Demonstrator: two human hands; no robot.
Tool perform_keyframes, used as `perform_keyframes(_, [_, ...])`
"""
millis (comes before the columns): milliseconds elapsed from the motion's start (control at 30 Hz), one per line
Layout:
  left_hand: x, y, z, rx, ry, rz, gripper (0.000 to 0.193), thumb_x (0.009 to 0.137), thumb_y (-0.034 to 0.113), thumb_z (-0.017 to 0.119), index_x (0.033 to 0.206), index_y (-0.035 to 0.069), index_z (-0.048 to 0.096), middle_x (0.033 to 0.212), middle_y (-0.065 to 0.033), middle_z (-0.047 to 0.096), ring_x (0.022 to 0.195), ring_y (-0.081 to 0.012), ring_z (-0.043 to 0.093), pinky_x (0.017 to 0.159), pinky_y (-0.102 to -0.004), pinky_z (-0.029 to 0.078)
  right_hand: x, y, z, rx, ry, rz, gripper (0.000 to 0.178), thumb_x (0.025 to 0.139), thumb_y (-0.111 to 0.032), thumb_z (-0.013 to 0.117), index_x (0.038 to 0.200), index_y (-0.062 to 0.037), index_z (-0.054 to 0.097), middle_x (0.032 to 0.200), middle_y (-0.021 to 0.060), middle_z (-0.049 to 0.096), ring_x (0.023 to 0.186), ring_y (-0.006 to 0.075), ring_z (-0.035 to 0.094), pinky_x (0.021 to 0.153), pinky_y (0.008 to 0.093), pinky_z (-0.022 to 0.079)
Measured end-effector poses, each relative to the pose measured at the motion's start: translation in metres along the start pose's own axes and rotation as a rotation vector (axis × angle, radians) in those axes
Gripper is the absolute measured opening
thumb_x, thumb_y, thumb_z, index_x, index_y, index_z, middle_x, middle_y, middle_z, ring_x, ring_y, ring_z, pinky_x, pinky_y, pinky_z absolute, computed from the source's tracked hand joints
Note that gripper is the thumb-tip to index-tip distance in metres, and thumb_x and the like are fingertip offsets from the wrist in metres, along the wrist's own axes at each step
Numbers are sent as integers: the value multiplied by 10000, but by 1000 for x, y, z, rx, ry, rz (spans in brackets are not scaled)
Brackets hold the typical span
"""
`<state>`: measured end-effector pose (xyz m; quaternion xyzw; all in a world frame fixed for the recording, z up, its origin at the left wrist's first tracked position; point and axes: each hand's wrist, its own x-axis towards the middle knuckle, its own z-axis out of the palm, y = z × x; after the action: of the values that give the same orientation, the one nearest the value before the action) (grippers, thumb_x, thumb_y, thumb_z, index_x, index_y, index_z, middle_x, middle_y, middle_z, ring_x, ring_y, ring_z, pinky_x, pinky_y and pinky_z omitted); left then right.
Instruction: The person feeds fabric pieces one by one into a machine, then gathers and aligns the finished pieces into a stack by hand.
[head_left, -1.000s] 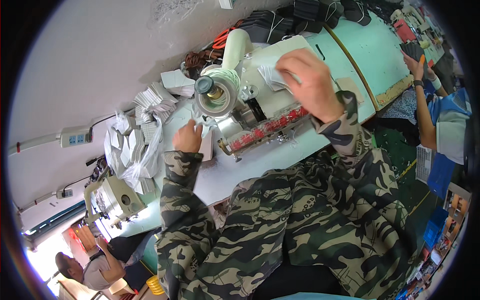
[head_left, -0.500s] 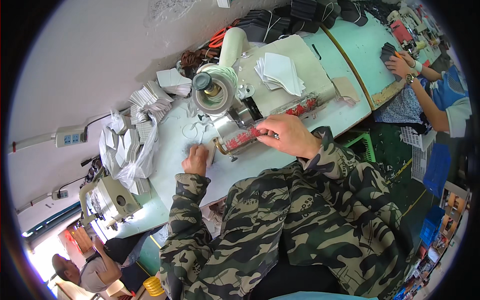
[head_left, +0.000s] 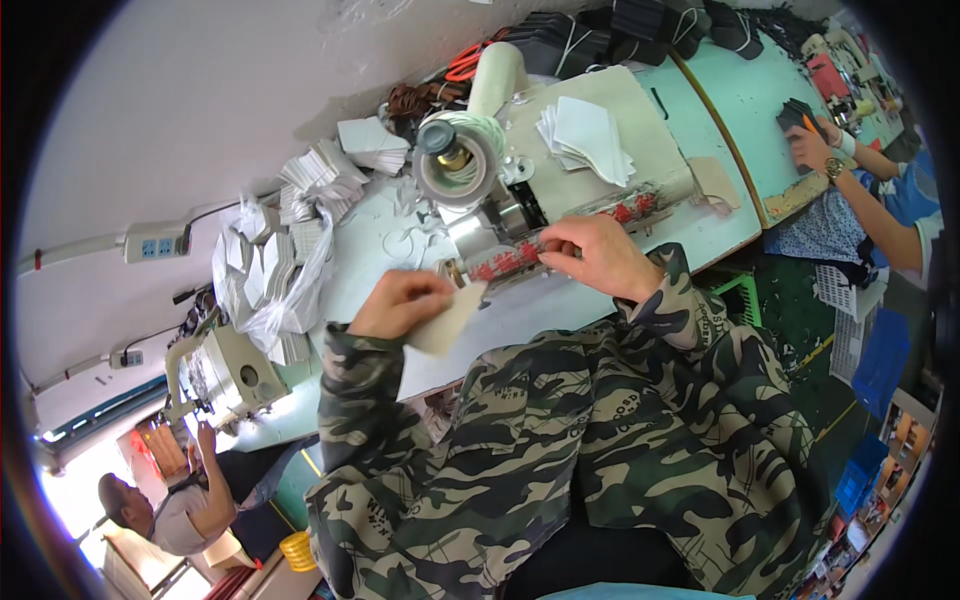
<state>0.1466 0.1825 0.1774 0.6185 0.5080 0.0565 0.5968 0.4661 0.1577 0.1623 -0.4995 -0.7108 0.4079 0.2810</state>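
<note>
My left hand pinches a thin cream-coloured flat piece, tilted and slightly blurred, in front of the machine's left end. My right hand rests beside the red-marked front edge of the beige machine. Its fingers are curled together, and what they hold, if anything, is hidden. On the machine's left part sits a round holder with pale cord and a dark knob. A small fanned stack of white cut pieces lies on the machine's flat top.
Bundled white pieces stand in a clear plastic bag at the left. Another sewing machine is lower left, with a person near it. At the right, a person's hands hold dark pieces. Dark bundles line the wall.
My left hand has risen from the tabletop toward me, bringing the cream piece clear of the machine. The right hand stays by the red-marked edge. The view has shifted slightly.
</note>
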Motion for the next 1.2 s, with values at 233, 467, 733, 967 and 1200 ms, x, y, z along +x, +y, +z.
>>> perform_keyframes(233, [38,5,30,172,303,52,251,845,199,649,955,-25,674,765,-155,680,682,-233,654,665,-346,508,25,-6,8,-71,3,-129,199,819,-111,723,968,-1,651,804,126,680,703,251,686,616,335,519])
perform_keyframes(467, [81,50,9,424,192,238,270,825,193,662,999,-14,674,800,-173,680,729,-249,667,682,-361,517,38,-14,-4,-394,24,-76,413,735,-215,743,1097,-45,639,996,152,643,921,342,616,791,415,493])
perform_keyframes(733, [66,-67,1,866,534,-121,297,832,312,677,1035,100,630,943,-160,692,802,-356,676,674,-471,528,50,-21,-70,-288,301,-323,226,765,-155,648,976,-82,680,881,109,665,851,339,640,772,464,508])
perform_keyframes(967, [29,-133,49,938,446,15,250,861,276,645,1066,135,623,1021,-95,672,802,-326,678,674,-469,536,15,-2,-61,-546,378,-321,273,730,-152,765,963,-59,659,911,93,659,829,306,615,724,397,478])
perform_keyframes(1200, [11,-84,23,758,384,204,203,837,195,670,971,42,662,951,-107,692,751,-317,666,681,-406,522,0,-8,-9,-124,18,-154,236,787,-147,756,964,-27,656,819,96,641,706,252,630,626,352,493])
